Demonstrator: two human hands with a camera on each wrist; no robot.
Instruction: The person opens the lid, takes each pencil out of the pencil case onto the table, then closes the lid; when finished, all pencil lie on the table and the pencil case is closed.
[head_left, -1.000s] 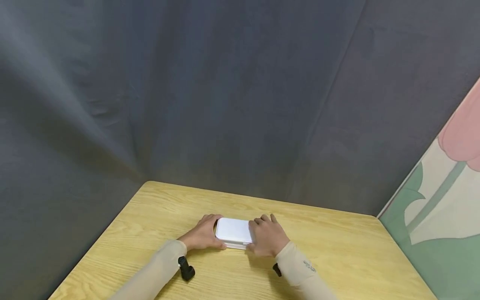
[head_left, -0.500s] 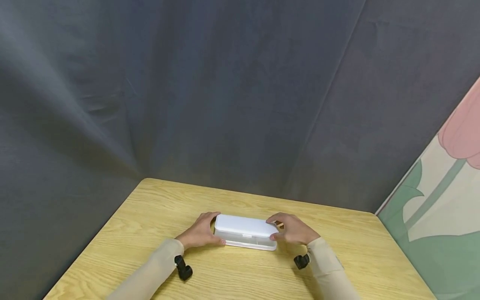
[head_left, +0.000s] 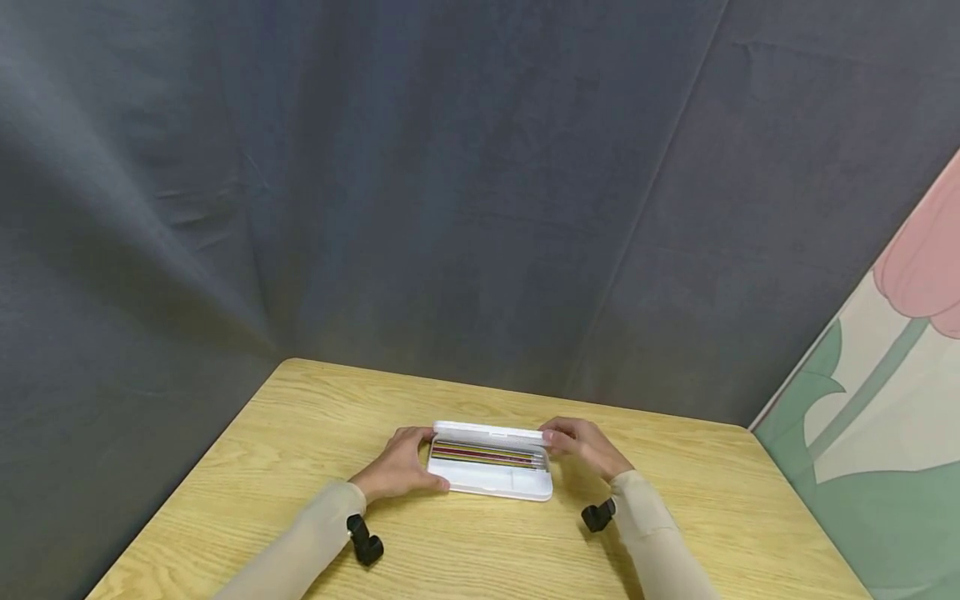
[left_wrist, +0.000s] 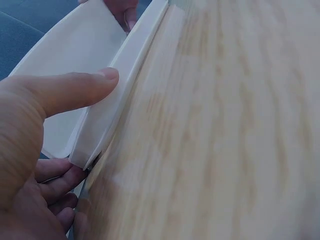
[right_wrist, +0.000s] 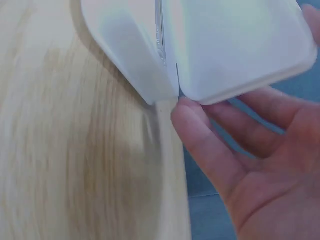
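Observation:
A white pencil case (head_left: 472, 478) lies on the table with its lid (head_left: 480, 428) raised along the far side. Several striped pencils (head_left: 480, 453) lie lengthwise in its back part. My left hand (head_left: 397, 467) grips the left end of the case. In the left wrist view its thumb (left_wrist: 82, 90) presses on the front wall, while the other fingers reach round the end. At the right end, my right hand (head_left: 588, 446) holds the lid's corner between thumb and fingers. The right wrist view shows those fingers (right_wrist: 240, 125) behind the lid, the thumb close to the hinge side.
The wooden table (head_left: 337, 417) extends around the case on all sides. Behind it hangs a dark grey curtain (head_left: 465, 208). A cloth with a pink tulip pattern (head_left: 900, 400) hangs at the right. Black wrist cameras (head_left: 365, 542) are worn on both sleeves.
My right hand has moved right from over the case to its right end. The lid, down before, has swung up and back, so the pencils show. The left hand has stayed put.

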